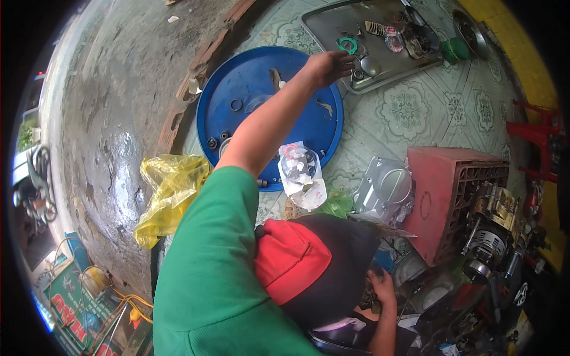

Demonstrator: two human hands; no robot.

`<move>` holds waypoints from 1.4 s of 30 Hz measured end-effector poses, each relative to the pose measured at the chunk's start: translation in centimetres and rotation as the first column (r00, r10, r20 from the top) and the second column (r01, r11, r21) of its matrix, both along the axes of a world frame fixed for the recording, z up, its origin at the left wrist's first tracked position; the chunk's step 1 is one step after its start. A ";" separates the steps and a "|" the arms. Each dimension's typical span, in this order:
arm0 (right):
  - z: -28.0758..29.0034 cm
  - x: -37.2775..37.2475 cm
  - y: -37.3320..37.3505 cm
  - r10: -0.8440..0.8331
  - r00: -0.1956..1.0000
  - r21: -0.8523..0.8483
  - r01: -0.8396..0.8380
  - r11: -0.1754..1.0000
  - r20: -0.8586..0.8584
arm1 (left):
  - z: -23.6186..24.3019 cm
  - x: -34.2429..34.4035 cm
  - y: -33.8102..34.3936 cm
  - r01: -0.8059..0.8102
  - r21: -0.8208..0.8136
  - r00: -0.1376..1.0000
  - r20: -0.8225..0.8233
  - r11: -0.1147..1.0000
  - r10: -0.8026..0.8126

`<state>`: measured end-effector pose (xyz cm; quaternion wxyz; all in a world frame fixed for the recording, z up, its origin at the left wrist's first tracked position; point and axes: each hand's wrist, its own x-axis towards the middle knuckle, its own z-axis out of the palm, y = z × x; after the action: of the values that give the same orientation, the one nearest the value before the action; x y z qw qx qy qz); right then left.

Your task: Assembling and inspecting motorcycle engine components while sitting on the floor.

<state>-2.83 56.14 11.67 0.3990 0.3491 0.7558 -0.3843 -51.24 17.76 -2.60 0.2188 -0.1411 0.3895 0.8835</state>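
Observation:
Neither of my hands shows. Close below me, a person in a green shirt (208, 267) and a red-and-black cap (320, 255) bends down. That person's one bare arm stretches over a blue round tray (312, 118); its hand (329, 68) is at the near-left edge of a grey metal tray (329, 26). Whether the fingers hold anything is unclear. By them lie a green ring-shaped part (347, 45), a round metal part (370, 66) and dark rings (357, 75). The other hand (383, 288) touches something dark, mostly hidden by the cap.
On the blue tray's near edge lies an opened clear pack (298, 165). A yellow plastic bag (172, 193) is left of it. To the right stand a silver metal cover (387, 183), a red crate (424, 202) and an engine (490, 237). A brick edge (196, 83) borders the tiles.

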 end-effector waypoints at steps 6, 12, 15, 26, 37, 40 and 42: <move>-2.3 1.4 1.7 0.121 0.993 0.024 -0.121 0.992 -0.001 | -1.0 -4.2 -1.4 0.115 -0.114 0.984 0.146 0.987 -0.098; -1.3 1.8 2.0 0.056 0.998 0.055 -0.054 0.997 -0.026 | -1.4 0.6 -11.5 0.173 -0.311 0.976 -0.070 0.934 -0.204; -2.5 1.5 3.1 -0.009 0.998 -0.237 -0.005 0.971 -0.055 | 3.2 5.2 -16.9 0.106 -0.730 0.987 0.158 0.675 0.016; -1.9 1.5 1.9 0.049 0.997 -0.190 -0.059 0.980 -0.056 | 2.4 28.6 -26.7 0.149 -0.905 0.913 0.280 -0.400 -0.295; -2.0 1.8 2.2 0.019 0.994 -0.172 -0.037 0.984 -0.104 | 2.4 29.7 -26.9 -0.005 -0.881 0.898 0.205 -0.474 -0.390; -2.0 1.9 2.1 -0.059 0.994 -0.183 0.041 0.982 -0.096 | 3.4 28.6 -26.2 0.007 -0.928 0.915 0.156 -0.373 -0.373; -3.3 4.2 4.3 -0.030 0.992 -0.127 0.014 0.992 -0.124 | 2.8 27.1 -26.0 -0.003 -0.939 0.887 0.156 -0.343 -0.435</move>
<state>1.32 60.40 8.37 0.3676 0.3068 0.7497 -0.4569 -24.12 -8.20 0.16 0.1272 -0.0557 0.9776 0.1584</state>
